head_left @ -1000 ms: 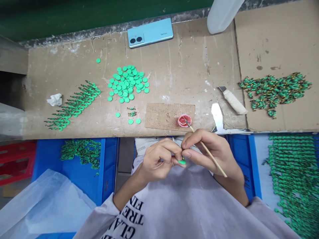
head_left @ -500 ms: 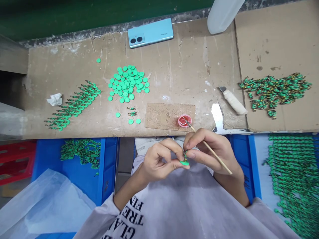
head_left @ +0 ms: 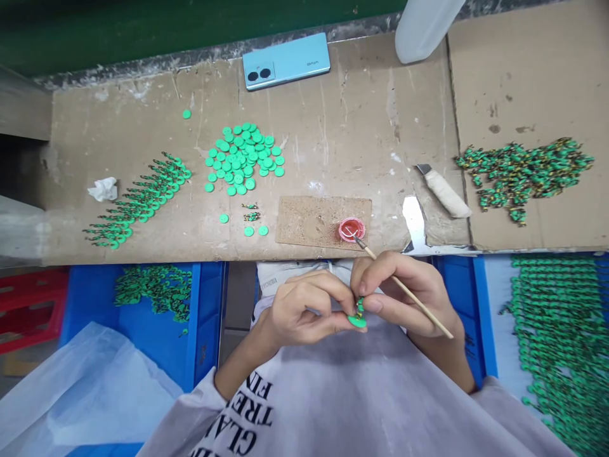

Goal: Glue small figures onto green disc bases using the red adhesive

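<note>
Between thumb and fingertips, my left hand [head_left: 309, 311] pinches a round green disc [head_left: 357, 322] by its edge. A small green, dark and yellow figure [head_left: 360, 307] stands upright on that disc. The thumb and forefinger of my right hand [head_left: 409, 292] close at the figure's top. A thin paintbrush [head_left: 409, 293] with a pale wooden handle is also held in my right hand, slanting across the palm. Its bristle end points up and left, over the edge of a small pink-rimmed pot [head_left: 352, 230] of reddish liquid. The pot stands on a cardboard piece [head_left: 304, 222].
Many loose green discs [head_left: 247, 155] lie left of centre. Rows of figures on discs [head_left: 143, 203] are further left. A heap of small figures [head_left: 528, 174] and a knife with a wrapped handle [head_left: 445, 193] lie right. A phone [head_left: 286, 61] is at the back. Blue bins [head_left: 207, 317] flank my lap.
Both hands have shifted slightly, and the disc with its figure has moved a little right and down. The figure shows more fully. The brush tip has moved slightly lower.
</note>
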A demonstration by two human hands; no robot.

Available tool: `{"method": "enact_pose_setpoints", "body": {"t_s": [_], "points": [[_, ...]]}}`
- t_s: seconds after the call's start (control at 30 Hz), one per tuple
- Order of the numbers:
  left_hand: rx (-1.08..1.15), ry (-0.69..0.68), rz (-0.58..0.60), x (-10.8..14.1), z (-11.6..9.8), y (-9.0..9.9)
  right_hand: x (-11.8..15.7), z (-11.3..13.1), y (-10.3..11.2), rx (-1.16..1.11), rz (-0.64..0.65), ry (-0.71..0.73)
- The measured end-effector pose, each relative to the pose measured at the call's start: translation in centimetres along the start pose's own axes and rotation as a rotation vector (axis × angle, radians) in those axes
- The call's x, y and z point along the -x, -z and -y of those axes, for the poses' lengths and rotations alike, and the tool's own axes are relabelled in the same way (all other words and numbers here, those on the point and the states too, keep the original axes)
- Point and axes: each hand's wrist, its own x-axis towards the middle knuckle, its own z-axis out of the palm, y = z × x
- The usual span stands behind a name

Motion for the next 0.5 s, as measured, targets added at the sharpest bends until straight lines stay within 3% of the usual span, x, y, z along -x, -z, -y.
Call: {"method": "enact_pose_setpoints", "body": {"t_s": [0.5], "points": [[-0.171,-0.110,0.083,-1.00,-0.32,0.56,-0.06,0.09,0.35,0.010,0.060,-0.014]]}}
